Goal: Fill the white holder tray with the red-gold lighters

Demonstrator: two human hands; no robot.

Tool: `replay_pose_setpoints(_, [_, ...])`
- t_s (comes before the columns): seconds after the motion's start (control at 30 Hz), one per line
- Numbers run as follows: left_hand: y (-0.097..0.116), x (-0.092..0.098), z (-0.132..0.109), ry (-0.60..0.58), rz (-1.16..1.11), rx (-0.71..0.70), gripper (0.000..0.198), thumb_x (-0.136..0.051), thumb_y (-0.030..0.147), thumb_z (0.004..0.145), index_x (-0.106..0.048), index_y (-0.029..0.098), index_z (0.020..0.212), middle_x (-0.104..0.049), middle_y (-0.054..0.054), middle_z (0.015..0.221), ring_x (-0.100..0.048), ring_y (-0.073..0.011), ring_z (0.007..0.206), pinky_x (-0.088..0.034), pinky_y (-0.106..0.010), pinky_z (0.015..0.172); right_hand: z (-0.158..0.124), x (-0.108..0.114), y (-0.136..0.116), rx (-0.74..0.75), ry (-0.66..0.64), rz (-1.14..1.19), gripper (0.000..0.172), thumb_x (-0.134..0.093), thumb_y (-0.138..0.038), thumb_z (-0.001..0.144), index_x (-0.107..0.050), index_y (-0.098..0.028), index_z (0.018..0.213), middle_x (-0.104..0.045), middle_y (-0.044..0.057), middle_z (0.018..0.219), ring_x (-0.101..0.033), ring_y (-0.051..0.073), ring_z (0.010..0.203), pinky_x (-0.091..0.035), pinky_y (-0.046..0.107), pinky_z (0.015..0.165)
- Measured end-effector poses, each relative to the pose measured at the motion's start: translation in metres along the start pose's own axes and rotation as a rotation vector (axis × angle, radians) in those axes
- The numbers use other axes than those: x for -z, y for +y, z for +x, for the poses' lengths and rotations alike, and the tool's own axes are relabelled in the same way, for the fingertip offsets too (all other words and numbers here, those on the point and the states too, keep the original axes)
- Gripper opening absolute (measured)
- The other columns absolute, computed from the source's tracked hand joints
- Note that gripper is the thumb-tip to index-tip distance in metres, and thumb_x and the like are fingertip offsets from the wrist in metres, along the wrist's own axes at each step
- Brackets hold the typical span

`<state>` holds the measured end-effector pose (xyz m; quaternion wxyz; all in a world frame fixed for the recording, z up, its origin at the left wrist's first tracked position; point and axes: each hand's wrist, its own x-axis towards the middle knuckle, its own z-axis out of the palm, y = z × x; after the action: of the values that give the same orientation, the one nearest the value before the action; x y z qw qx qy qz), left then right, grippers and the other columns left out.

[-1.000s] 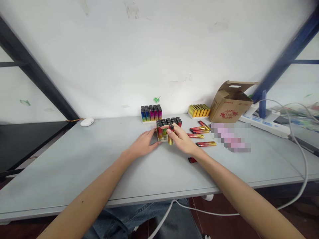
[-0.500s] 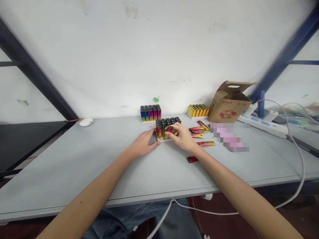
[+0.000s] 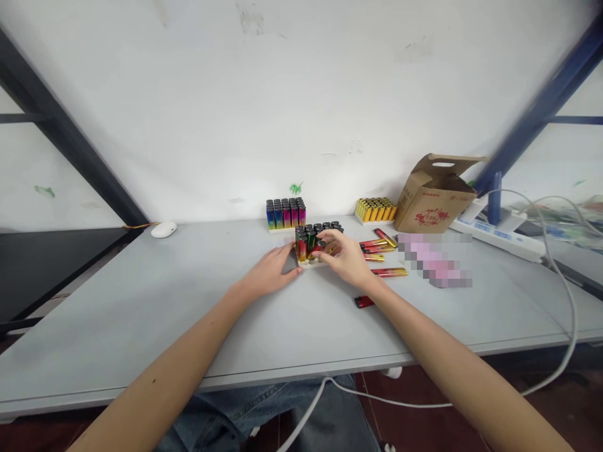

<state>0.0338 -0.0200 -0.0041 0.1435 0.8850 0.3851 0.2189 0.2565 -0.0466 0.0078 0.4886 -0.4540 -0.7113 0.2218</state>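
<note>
A red lighter (image 3: pixel 319 245) is pinched between the thumb and fingers of my right hand (image 3: pixel 346 256), tilted over the front row of a white tray (image 3: pixel 308 264). Black-topped lighters (image 3: pixel 303 247) in red, green and gold stand upright in this tray. My left hand (image 3: pixel 272 270) grips the tray's near left corner, thumb at the front and fingers along the left side. The tray's right part is hidden behind my right hand. Several red-and-gold lighters (image 3: pixel 389 272) lie loose to the right, and a red lighter (image 3: pixel 363 302) is partly covered by my right forearm.
Behind stands a rack of blue and pink lighters (image 3: pixel 285 215). A rack of yellow lighters (image 3: pixel 375 210) sits beside an open cardboard box (image 3: pixel 433 201). Further right are a power strip (image 3: pixel 502 238) and a white cable (image 3: pixel 572 314). A white mouse-like object (image 3: pixel 164 230) lies far left.
My right hand has tipped the red lighter and lowered it slightly at the tray's front row. My left hand stays at the tray's corner. The view shifts very slightly.
</note>
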Motion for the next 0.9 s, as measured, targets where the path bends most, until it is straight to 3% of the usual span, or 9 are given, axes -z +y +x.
replay_pose_setpoints(0.2, [0.0004,0.0002,-0.0002,-0.01,0.014,0.014,0.065,-0.047,0.051,0.093,-0.032,0.02,0.147,-0.056,-0.013,0.134,-0.052,-0.033,0.123,-0.043,-0.048,0.101,-0.0018,-0.0001,0.0016,0.088,0.028,-0.113,0.018,-0.069,-0.034,0.079,-0.066,-0.025,0.095,-0.069,0.002,0.09,-0.058,0.017,0.071,-0.046,0.032,0.07])
replay_pose_setpoints(0.4, [-0.0012,-0.0005,-0.0002,-0.002,0.002,0.015,0.065,-0.048,0.052,0.092,-0.032,0.021,0.147,-0.057,-0.012,0.133,-0.053,-0.0327,0.121,-0.043,-0.047,0.101,-0.0041,-0.0025,0.0003,0.025,0.065,-0.155,0.039,-0.072,-0.036,0.078,-0.059,-0.029,0.114,-0.068,0.001,0.092,-0.059,0.015,0.064,-0.047,0.031,0.067])
replay_pose_setpoints(0.53, [-0.0001,0.0001,0.0005,-0.008,0.001,0.01,0.065,-0.048,0.052,0.092,-0.033,0.02,0.147,-0.057,-0.013,0.133,-0.053,-0.0329,0.122,-0.043,-0.048,0.101,-0.0042,-0.0034,0.0013,0.102,0.092,-0.277,0.025,-0.069,-0.037,0.082,-0.063,-0.027,0.104,-0.069,0.001,0.088,-0.06,0.016,0.066,-0.048,0.031,0.067])
replay_pose_setpoints(0.7, [-0.0001,-0.0006,0.0017,0.004,0.0,0.003,0.065,-0.049,0.051,0.092,-0.034,0.019,0.146,-0.056,-0.013,0.136,-0.052,-0.0335,0.124,-0.042,-0.048,0.103,-0.0009,-0.0023,0.0043,0.321,0.285,-0.558,0.018,-0.066,-0.03,0.085,-0.072,-0.025,0.1,-0.064,0.008,0.119,-0.059,0.025,0.1,-0.049,0.041,0.087])
replay_pose_setpoints(0.9, [-0.0018,-0.002,0.0015,0.015,0.001,0.0,0.066,-0.049,0.051,0.092,-0.033,0.019,0.147,-0.05,-0.012,0.143,-0.049,-0.0327,0.128,-0.04,-0.048,0.107,0.0009,-0.0011,-0.0007,0.401,0.188,-0.634,0.025,-0.058,-0.031,0.089,-0.072,-0.025,0.109,-0.055,0.01,0.134,-0.044,0.03,0.128,-0.041,0.051,0.104])
